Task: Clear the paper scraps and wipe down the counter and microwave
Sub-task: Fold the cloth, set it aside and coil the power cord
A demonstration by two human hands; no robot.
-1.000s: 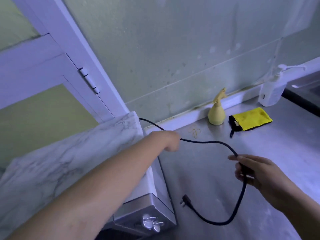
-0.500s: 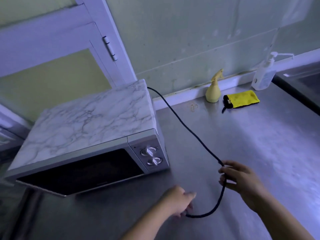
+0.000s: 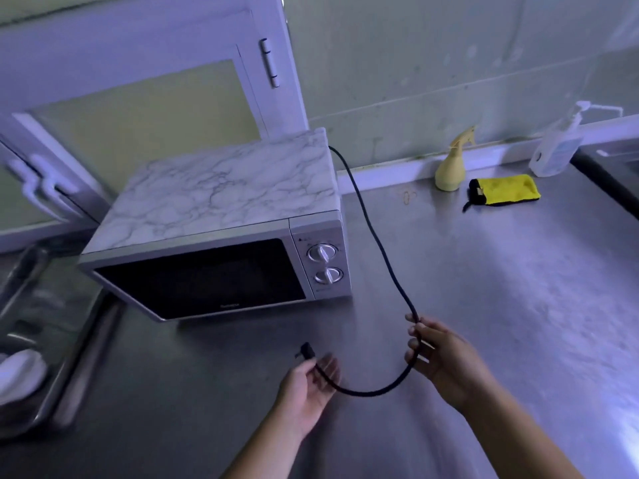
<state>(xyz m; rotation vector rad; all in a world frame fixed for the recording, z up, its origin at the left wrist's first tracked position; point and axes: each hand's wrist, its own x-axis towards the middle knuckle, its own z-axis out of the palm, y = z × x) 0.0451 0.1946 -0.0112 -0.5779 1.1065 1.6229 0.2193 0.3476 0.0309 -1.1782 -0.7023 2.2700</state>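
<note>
One cord (image 3: 377,243): left hand (image 3: 307,385), right hand (image 3: 444,361)

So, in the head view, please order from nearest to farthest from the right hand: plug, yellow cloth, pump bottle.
1. plug, just left of the right hand, on the cord it holds
2. yellow cloth, farther back on the counter
3. pump bottle, by the back wall, far right

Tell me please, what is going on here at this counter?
A person holds the black power cord of the microwave with both hands above the steel counter. The left hand holds it near the free plug; the right hand grips it further along. A spray bottle and a yellow cloth are by the wall, untouched.
</note>
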